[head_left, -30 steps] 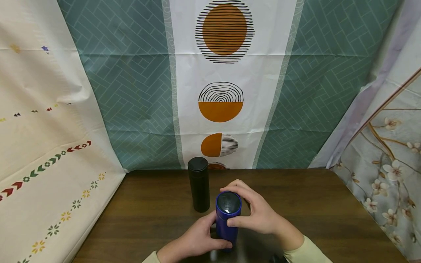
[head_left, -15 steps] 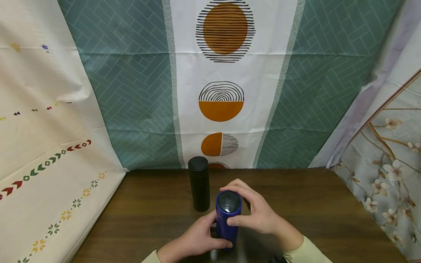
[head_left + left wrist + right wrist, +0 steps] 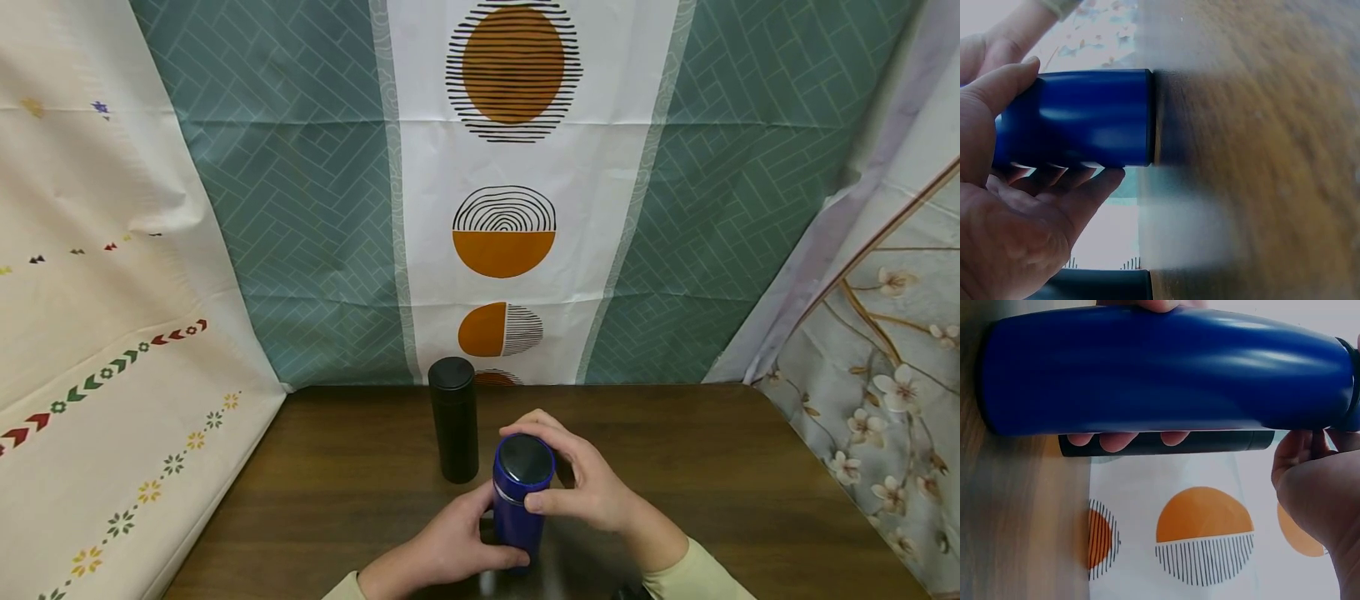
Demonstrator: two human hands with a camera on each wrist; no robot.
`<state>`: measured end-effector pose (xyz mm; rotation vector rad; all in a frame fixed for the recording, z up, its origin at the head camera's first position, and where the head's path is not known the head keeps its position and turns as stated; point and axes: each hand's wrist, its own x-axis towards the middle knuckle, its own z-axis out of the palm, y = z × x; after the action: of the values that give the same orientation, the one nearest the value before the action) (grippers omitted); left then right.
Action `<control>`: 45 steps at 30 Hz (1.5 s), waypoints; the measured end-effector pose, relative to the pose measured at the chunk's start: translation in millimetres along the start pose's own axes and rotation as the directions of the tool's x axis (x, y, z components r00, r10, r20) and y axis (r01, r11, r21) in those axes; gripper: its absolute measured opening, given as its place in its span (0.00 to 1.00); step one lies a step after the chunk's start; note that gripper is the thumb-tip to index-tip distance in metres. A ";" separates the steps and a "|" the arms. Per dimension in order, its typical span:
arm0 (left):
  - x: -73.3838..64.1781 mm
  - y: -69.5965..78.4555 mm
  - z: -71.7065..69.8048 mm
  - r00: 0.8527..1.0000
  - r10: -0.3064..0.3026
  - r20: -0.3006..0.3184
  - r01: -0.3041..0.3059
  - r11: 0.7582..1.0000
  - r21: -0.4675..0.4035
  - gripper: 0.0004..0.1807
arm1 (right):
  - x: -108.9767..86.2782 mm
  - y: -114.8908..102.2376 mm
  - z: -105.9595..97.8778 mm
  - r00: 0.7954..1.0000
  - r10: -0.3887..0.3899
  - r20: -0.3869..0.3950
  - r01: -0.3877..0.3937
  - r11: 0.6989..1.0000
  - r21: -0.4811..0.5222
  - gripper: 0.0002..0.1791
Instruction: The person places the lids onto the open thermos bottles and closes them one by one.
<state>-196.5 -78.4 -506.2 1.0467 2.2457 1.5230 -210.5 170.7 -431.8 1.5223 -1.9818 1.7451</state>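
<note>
Blue bottle (image 3: pixel 516 525) is upright on the desk (image 3: pixel 360 467), near edge of the head view, both hands on it. Left hand (image 3: pixel 459 543) wraps the lower body: thumb on the near side, other fingers round the far side, curled only as far as the bottle's width. Right hand (image 3: pixel 591 485) grips the lid (image 3: pixel 525 460) from the right, thumb in front, fingers curled over the far rim.

Head view is the only one with the lid's glossy dark top, plus a pale line between lid and body. Can't tell if the lid is fully seated.

Left wrist view (sideways, desk on the right) adds the black base ring (image 3: pixel 1150 119), right at the desk surface; head view has the base mostly covered by the hand. Lid is out of frame there.

Right wrist view gets nearly the whole body lengthwise, with a dark band (image 3: pixel 1355 375) at the neck; lid cut by the frame edge. Left fingertips (image 3: pixel 1117 441) poke out past the body, which head view hides. Right hand's hold on the lid is mostly cropped there.

Black bottle (image 3: pixel 454 429) stands upright behind and left, apart from the blue one in head view; right wrist view overlaps them, left wrist catches only part of it.
</note>
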 end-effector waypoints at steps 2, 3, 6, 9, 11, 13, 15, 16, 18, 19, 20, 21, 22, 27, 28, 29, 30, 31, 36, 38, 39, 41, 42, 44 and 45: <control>-0.2 -0.4 -0.1 1.000 -0.003 0.001 0.003 1.000 0.002 0.41 | 0.3 0.2 -0.2 1.000 -0.005 0.001 0.005 1.000 -0.003 0.37; -0.3 -0.6 -0.1 1.000 -0.003 0.003 0.003 1.000 0.003 0.42 | 0.4 0.3 -0.3 1.000 -0.007 0.001 0.007 1.000 -0.013 0.37; -0.5 -1.1 -0.4 1.000 -0.004 0.004 0.004 1.000 0.005 0.42 | 0.6 0.1 -0.9 1.000 -0.008 -0.005 0.008 0.999 -0.040 0.38; -0.6 -1.1 -0.5 1.000 -0.007 0.004 0.007 1.000 0.005 0.42 | 0.5 0.0 -1.3 1.000 -0.007 -0.014 0.006 0.998 -0.057 0.38; -0.6 -1.2 -0.4 1.000 -0.006 0.002 0.006 1.000 0.009 0.42 | 0.5 0.4 -1.5 1.000 -0.006 -0.021 0.005 0.998 -0.067 0.39; -0.4 -1.3 -0.3 1.000 -0.006 0.002 0.006 1.000 0.011 0.42 | 0.4 1.3 -1.7 1.000 -0.009 -0.027 0.007 0.997 -0.082 0.40; -0.4 -1.3 -0.3 1.000 -0.003 0.002 0.003 1.000 0.011 0.42 | 0.3 2.4 -1.8 0.999 -0.015 -0.035 0.011 0.995 -0.097 0.41; -0.2 -1.2 -0.4 1.000 -0.002 0.003 0.002 1.000 0.009 0.42 | 0.1 2.8 -1.7 0.999 -0.016 -0.041 0.012 0.995 -0.102 0.42; -0.1 -1.0 -0.6 1.000 0.000 0.006 0.000 1.000 0.004 0.42 | -0.2 3.5 -1.5 0.999 -0.017 -0.051 0.011 0.993 -0.115 0.43; -0.1 -0.9 -0.8 1.000 0.000 0.007 0.000 1.000 0.002 0.42 | -0.3 3.7 -1.3 0.998 -0.016 -0.057 0.009 0.993 -0.118 0.43; -0.2 -0.7 -0.8 1.000 0.001 0.008 -0.001 1.000 -0.001 0.42 | -0.5 3.8 -1.0 0.998 -0.014 -0.062 0.007 0.992 -0.123 0.44; -0.2 -0.7 -0.9 1.000 0.001 0.009 -0.001 1.000 -0.002 0.42 | -0.6 3.6 -0.6 0.998 -0.012 -0.067 0.003 0.991 -0.131 0.44; -0.2 -0.7 -0.9 1.000 0.002 0.010 -0.002 1.000 -0.002 0.42 | -0.7 3.4 -0.2 0.997 -0.010 -0.073 -0.001 0.990 -0.142 0.44; -0.4 -0.6 -0.8 1.000 0.003 0.007 -0.004 1.000 0.010 0.42 | -0.1 0.6 1.6 0.995 -0.018 -0.098 -0.004 0.975 -0.223 0.46; -0.3 -0.5 -0.8 1.000 0.002 0.007 -0.003 1.000 0.011 0.43 | 0.1 0.2 1.8 0.995 -0.023 -0.101 -0.002 0.971 -0.239 0.46; -0.4 -0.3 -0.8 1.000 0.002 0.006 -0.002 1.000 0.011 0.43 | 0.3 -0.2 2.1 0.994 -0.029 -0.104 0.002 0.968 -0.251 0.46; -0.4 -0.2 -0.7 1.000 0.000 0.006 0.000 1.000 0.011 0.43 | 0.5 -0.7 2.3 0.994 -0.034 -0.106 0.005 0.966 -0.259 0.46; -0.4 -0.1 -0.6 1.000 0.000 0.005 0.000 1.000 0.012 0.43 | 0.6 -1.0 2.4 0.994 -0.039 -0.106 0.009 0.964 -0.265 0.46; -0.4 -0.1 -0.1 1.000 -0.004 0.002 0.004 1.000 0.016 0.42 | 0.5 -1.1 2.8 0.993 -0.038 -0.109 0.008 0.965 -0.263 0.46; -0.5 -0.4 0.0 1.000 -0.004 0.001 0.004 1.000 0.017 0.42 | 0.2 -0.6 2.5 0.993 -0.037 -0.108 0.007 0.965 -0.263 0.46; -0.5 -0.5 0.0 1.000 -0.003 0.000 0.003 1.000 0.016 0.41 | 0.0 -0.1 2.2 0.994 -0.035 -0.106 0.006 0.965 -0.261 0.47; -0.4 -0.9 0.1 1.000 -0.002 0.000 0.002 1.000 0.011 0.41 | -0.7 1.1 1.3 0.995 -0.025 -0.097 0.001 0.970 -0.245 0.47; -0.2 -1.1 0.2 1.000 -0.002 0.000 0.002 1.000 0.009 0.41 | -1.0 2.1 0.5 0.996 -0.018 -0.089 -0.003 0.973 -0.230 0.47; 0.0 -1.6 0.3 1.000 0.001 0.000 -0.001 1.000 0.007 0.42 | -1.9 4.4 -1.4 0.998 0.001 -0.070 -0.013 0.983 -0.184 0.46; 0.0 -1.9 0.4 1.000 0.002 -0.001 -0.002 1.000 0.009 0.42 | -2.4 5.7 -2.5 0.998 0.010 -0.058 -0.018 0.988 -0.154 0.45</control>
<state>-197.1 -78.5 -508.0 1.0516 2.2545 1.5163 -214.6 173.2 -436.5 1.3971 -2.0510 1.5790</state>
